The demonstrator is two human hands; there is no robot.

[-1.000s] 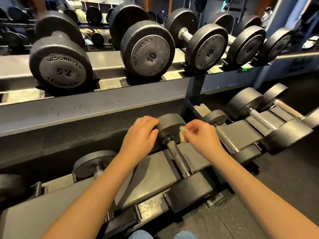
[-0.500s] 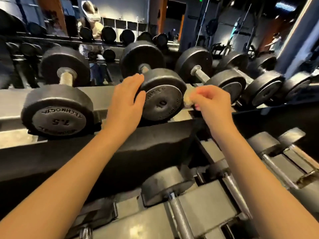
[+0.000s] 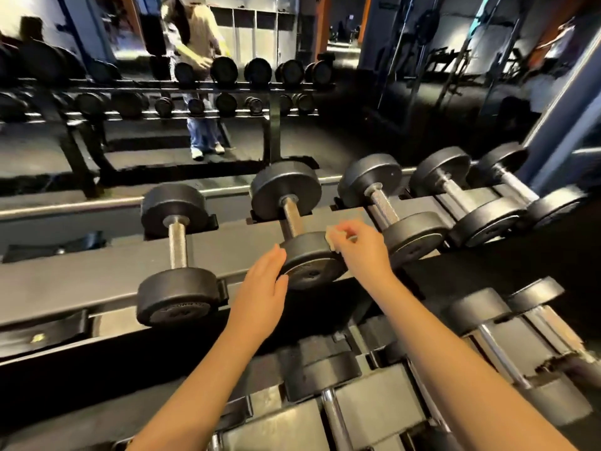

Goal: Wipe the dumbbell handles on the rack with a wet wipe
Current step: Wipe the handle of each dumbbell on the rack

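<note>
One tier higher than before: left hand (image 3: 263, 288) flat against a dumbbell (image 3: 309, 265), right hand (image 3: 361, 252) pinching the wet wipe (image 3: 333, 238); handle (image 3: 290, 219) probably next.

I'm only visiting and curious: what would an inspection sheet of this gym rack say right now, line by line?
Surface: upper rack shelf, sloped, five dumbbells in cradles; lower shelf holds more.
Job's things: wet wipe, bunched, at the near head of the dumbbell second from the left; its handle is uncovered.
Clutter: dark object behind the shelf, left, unclear.
Hands: left hand open, fingers against that head; right hand pinches the wipe.
Cables: nothing seen.
Surroundings: a person at another dumbbell rack behind, perhaps a mirror image.
</note>
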